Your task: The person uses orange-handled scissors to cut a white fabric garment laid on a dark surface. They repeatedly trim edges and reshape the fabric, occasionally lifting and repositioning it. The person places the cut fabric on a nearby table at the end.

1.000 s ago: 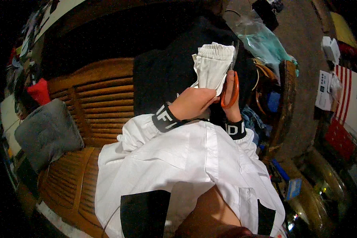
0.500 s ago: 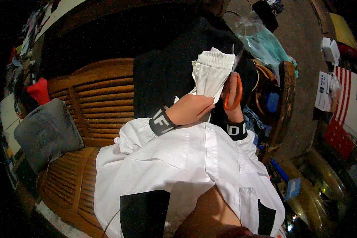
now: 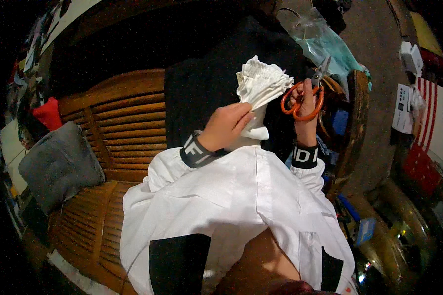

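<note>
Pinched between the fingers of my left hand (image 3: 227, 123) is a folded white cloth piece (image 3: 262, 84) with a gathered, ruffled upper edge. A small pale tag shows at its left side, and its lower part hangs down over my lap. My right hand (image 3: 306, 100), just to the right of the cloth, grips a pair of scissors (image 3: 300, 116) by its orange loop handles. The metal blades point up and to the right, away from the cloth. Dark fabric (image 3: 197, 93) lies behind both hands.
A slatted wooden bench (image 3: 128, 115) stretches to the left, bearing a grey cushion (image 3: 61, 164) and a red item (image 3: 47, 113). At right are a wooden armrest (image 3: 358, 103), a clear and green plastic bag (image 3: 325, 46) and a white striped box (image 3: 435, 123).
My right hand has moved right with the scissors, away from the cloth, and the blades now show beyond it. My left hand has tilted the cloth, whose gathered edge fans out to the right.
</note>
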Tool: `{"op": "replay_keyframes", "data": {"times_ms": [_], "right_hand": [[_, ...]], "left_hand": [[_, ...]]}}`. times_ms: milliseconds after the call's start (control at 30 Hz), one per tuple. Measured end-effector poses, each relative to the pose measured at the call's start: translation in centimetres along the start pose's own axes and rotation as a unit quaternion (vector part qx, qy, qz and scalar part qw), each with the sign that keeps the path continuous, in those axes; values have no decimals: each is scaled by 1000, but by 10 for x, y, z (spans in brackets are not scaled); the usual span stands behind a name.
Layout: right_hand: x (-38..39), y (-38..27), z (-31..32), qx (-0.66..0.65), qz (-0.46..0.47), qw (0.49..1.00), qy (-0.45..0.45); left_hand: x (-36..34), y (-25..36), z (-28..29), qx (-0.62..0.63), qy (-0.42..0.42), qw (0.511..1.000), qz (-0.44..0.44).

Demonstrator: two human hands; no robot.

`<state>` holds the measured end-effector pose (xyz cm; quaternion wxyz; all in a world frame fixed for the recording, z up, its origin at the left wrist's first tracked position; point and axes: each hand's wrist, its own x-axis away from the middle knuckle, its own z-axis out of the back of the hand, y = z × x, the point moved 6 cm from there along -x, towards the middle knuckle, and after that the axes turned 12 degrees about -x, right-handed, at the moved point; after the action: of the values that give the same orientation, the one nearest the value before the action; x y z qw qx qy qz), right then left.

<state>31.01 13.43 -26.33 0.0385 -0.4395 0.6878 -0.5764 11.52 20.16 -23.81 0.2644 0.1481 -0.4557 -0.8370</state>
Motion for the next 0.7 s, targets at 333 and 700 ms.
{"op": "replay_keyframes", "data": {"times_ms": [333,700], "right_hand": [[8,16,-23,218,20,975,-39],[17,-56,-22,-4,247,969,-28]], "left_hand": [[-14,35,-16,-103,-68,985,-118],[-19,30,20,-157,116,977,-83]]}}
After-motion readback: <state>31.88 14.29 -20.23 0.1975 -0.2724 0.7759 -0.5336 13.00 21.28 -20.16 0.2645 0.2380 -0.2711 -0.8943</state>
